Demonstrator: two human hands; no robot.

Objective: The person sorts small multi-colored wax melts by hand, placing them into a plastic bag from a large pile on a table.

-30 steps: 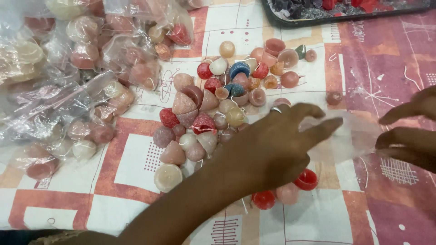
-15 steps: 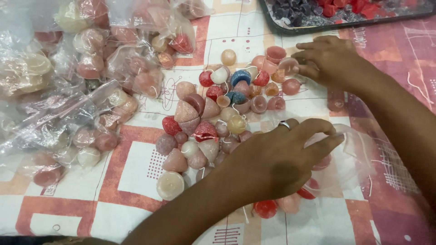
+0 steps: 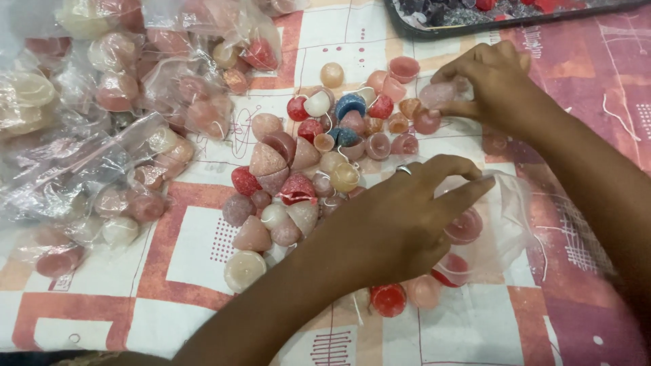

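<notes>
Patterned counter (image 3: 203, 271) cloth in red, pink and white, covered with small wax candles and clear bags.

Left hand (image 3: 400, 224) pinches the rim of an open clear plastic bag (image 3: 505, 224), mouth facing the loose candle pile (image 3: 319, 176), a few red and pink candles already inside. Right hand (image 3: 488, 81) reaches across to the pile's far edge, fingers closed around a pale pink candle (image 3: 437, 95). That candle lies up and slightly left of the bag mouth, near but apart, right hand nearer to it. Filled bags of candles (image 3: 102, 135) are heaped at left, dark tray (image 3: 475, 20) at top.
</notes>
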